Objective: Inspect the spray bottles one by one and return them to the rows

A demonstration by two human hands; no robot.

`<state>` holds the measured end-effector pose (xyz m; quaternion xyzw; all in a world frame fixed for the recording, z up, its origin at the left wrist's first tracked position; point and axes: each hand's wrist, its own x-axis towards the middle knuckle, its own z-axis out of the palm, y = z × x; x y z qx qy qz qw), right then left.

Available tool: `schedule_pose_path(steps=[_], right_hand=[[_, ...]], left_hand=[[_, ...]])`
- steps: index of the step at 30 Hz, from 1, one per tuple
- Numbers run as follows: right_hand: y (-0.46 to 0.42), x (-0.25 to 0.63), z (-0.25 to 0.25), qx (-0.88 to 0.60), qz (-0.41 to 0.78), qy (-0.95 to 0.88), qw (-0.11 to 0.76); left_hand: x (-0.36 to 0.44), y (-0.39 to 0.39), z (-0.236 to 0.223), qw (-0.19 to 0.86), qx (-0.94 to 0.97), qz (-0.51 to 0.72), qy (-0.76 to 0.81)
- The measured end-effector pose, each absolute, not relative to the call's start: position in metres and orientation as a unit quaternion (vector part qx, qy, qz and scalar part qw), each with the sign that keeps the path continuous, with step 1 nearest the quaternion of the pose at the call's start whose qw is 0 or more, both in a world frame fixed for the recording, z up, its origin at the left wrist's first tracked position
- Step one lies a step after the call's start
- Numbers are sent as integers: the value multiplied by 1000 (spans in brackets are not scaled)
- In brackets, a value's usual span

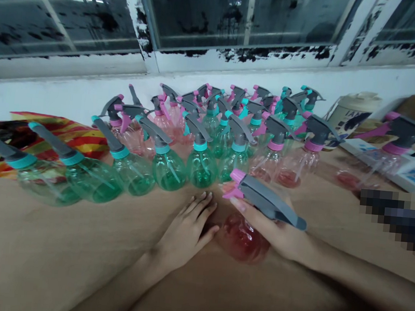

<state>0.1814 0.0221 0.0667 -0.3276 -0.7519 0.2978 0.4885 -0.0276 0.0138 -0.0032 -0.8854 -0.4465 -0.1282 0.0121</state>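
Note:
My right hand (277, 232) is wrapped round the neck of a spray bottle (243, 241) with a clear pink body and a grey and pink trigger head. Its nozzle points to the far left, and the bottle looks upright or slightly tilted. Beside it, my left hand (188, 233) lies flat on the wooden table (75, 260) with the fingers stretched out, holding nothing. Just beyond my fingertips stands a green spray bottle (202, 167) with a turquoise collar, in a row with several more like it. Part of the held bottle's neck is hidden by my fingers.
Several pink spray bottles (299, 163) stand behind and to the right, packed closely toward the wall. A colourful striped bag (67, 133) lies at the left. A cream container (354, 112) and white boxes (392, 162) are at the right, below windows (241, 18).

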Motion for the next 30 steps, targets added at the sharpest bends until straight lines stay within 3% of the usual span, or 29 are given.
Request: schedule_pose_path(steps=[30], right_hand=[[24,175,75,-318,308,-748,495]], left_hand=[[-26,12,-3,38,-883,-132,-449]])
